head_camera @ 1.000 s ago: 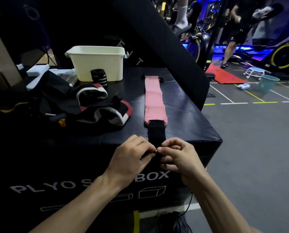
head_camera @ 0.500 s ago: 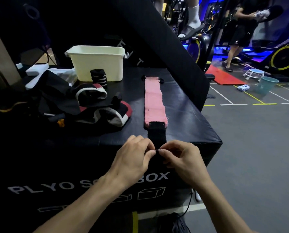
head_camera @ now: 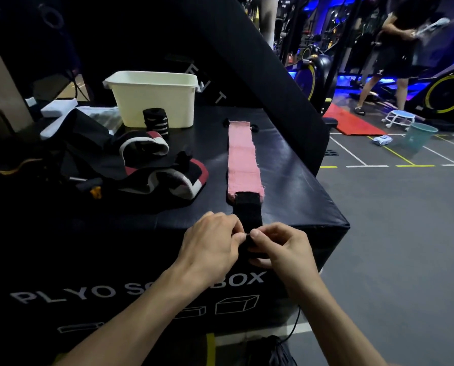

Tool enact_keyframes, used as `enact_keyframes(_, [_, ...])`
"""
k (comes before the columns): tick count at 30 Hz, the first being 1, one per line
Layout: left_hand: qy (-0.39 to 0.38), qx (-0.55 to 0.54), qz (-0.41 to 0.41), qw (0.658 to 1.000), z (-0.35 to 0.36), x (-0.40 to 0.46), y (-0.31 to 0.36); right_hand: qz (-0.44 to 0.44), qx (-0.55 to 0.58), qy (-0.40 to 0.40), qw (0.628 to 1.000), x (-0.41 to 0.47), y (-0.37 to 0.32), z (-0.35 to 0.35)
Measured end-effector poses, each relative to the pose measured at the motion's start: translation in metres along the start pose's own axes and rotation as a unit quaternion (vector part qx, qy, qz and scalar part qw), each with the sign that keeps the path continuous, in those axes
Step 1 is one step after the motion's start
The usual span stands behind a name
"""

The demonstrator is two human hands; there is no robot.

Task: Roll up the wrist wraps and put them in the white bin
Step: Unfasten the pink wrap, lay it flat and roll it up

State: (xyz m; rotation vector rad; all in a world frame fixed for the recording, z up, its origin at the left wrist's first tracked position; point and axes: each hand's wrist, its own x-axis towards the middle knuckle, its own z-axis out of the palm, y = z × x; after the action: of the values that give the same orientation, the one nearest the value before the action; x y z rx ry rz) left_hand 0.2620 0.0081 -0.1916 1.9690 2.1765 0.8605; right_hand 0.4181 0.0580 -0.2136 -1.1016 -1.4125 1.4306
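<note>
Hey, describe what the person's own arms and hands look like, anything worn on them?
Both forearms are bare up to the frame edge: no sleeves show. The left hand and right hand wear no gloves, and no rings, watch or bands are visible on the fingers or wrists. No markings show.

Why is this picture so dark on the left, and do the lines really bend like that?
Head view: the left side is dim, so the dark pile loses detail, while blue gym lights glow top right; the wide lens bows the floor lines and box edges; the pink wrap, white bin and both hands, left, right, stay fairly sharp.
</note>
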Motion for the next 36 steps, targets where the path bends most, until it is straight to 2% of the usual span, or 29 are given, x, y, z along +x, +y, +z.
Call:
enact_keyframes(10, [-0.011, 0.014, -0.032, 0.999, -0.009, 0.010, 0.004, 0.024, 0.049, 0.027, 0.998, 0.002, -0.001, 0.004])
enact_keyframes(18, [0.036, 0.071, 0.105, 0.991, -0.002, -0.003, -0.009, 0.049, 0.062, 0.028, 0.997, 0.008, -0.005, 0.003])
enact_keyframes(23, [0.054, 0.084, 0.128, 0.987, 0.002, -0.003, -0.010, 0.062, 0.068, 0.010, 0.996, 0.010, -0.007, 0.000])
enact_keyframes(27, [0.018, 0.077, 0.104, 0.991, -0.003, 0.002, -0.008, -0.015, -0.057, -0.005, 0.998, 0.005, -0.006, -0.010])
enact_keyframes(36, [-0.052, -0.009, -0.026, 0.998, -0.004, 0.024, -0.010, -0.127, -0.266, -0.008, 0.955, 0.012, -0.013, -0.021])
